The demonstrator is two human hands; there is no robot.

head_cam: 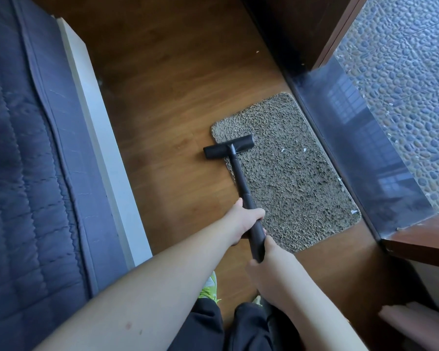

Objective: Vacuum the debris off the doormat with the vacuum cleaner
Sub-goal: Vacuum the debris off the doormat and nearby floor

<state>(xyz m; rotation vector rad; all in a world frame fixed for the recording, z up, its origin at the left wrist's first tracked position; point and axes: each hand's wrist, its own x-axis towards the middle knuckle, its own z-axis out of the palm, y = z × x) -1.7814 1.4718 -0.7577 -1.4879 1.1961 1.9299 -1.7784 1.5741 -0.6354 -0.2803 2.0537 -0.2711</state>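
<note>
2 hands grip 1 black vacuum wand (241,183): the left hand (246,221) higher up the tube, the right hand (266,262) below it, fingers of both clamped around it. Its flat black nozzle (228,146) sits half on the left edge of 1 shaggy grey-brown doormat (289,178) at centre frame, where about 4 white scraps (305,149) lie. Brown wood floor (167,97); blue quilted mattress (23,173) at left, pebbled paving (411,72) upper right

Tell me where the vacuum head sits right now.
In the head view, the vacuum head lies across the far left corner of the doormat, its left end hanging over the wooden floor, left of the white scraps.
</note>
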